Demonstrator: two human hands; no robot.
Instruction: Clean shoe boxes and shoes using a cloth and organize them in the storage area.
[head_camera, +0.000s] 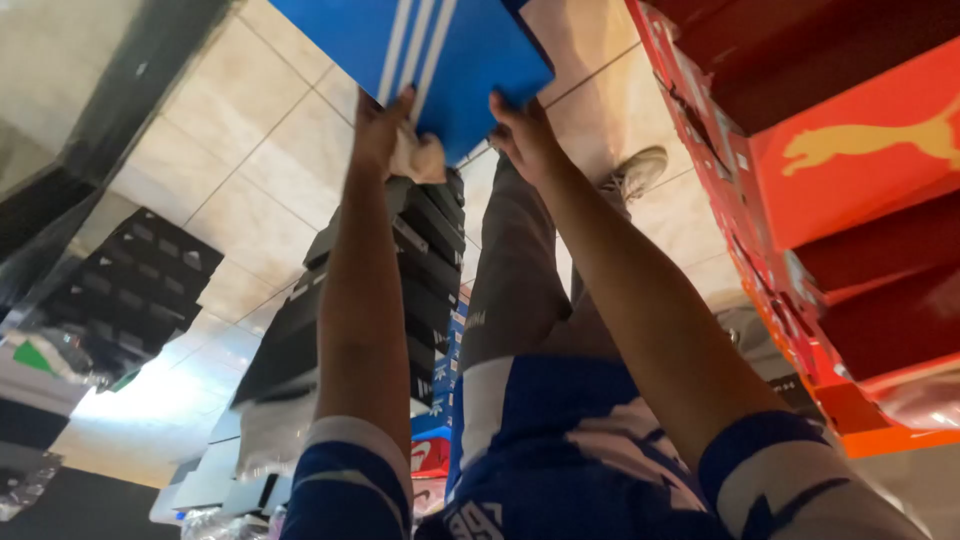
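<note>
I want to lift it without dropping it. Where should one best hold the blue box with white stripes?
Probably at its two near corners, one from each side, as now: the left hand and the right hand grip the near edge of the blue shoebox. It is flat, wide and tilted, so two spread grips should steady it.

Both arms stretched forward, left hand and right hand with fingers curled in a grip, wrists straight
</note>
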